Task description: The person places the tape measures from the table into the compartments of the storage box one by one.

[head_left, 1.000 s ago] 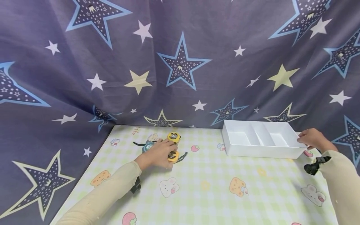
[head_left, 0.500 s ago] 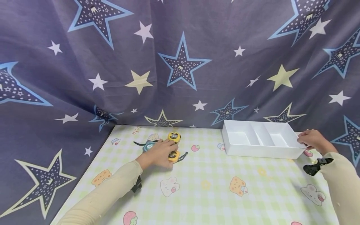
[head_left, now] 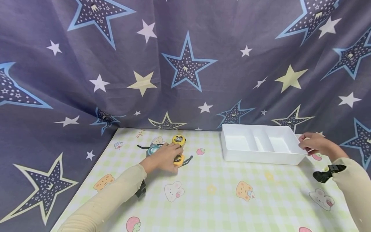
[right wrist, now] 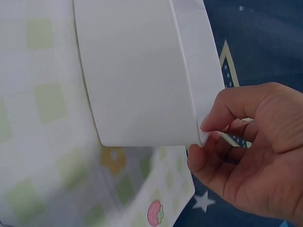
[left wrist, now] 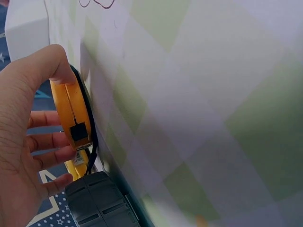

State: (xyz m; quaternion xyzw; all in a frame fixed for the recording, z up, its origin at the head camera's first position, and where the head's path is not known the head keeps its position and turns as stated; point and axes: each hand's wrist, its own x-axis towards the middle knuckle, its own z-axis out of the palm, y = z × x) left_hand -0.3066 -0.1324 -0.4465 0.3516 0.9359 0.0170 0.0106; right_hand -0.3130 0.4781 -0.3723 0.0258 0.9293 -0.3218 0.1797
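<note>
My left hand (head_left: 166,158) is among several tape measures at the left of the table. Its thumb and fingers grip an orange tape measure (left wrist: 75,111) with a black strap, which stands on edge by the tabletop in the left wrist view. A yellow tape measure (head_left: 178,140) lies just beyond the fingertips. A teal tape measure (head_left: 153,150) with a black strap is partly hidden behind the hand. At the right, my right hand (head_left: 316,144) pinches the end rim of a white divided box (head_left: 263,157). Thumb and finger of the right hand (right wrist: 251,142) meet at the box's corner.
The table (head_left: 214,206) wears a green-and-white checked cloth with cartoon prints. A dark curtain (head_left: 188,106) with stars hangs along its back and left edges. Three compartments divide the box. Each wrist carries a black camera.
The white box has slid a little to the left, with my right hand still on its end. My left hand and the tape measures have stayed in place.
</note>
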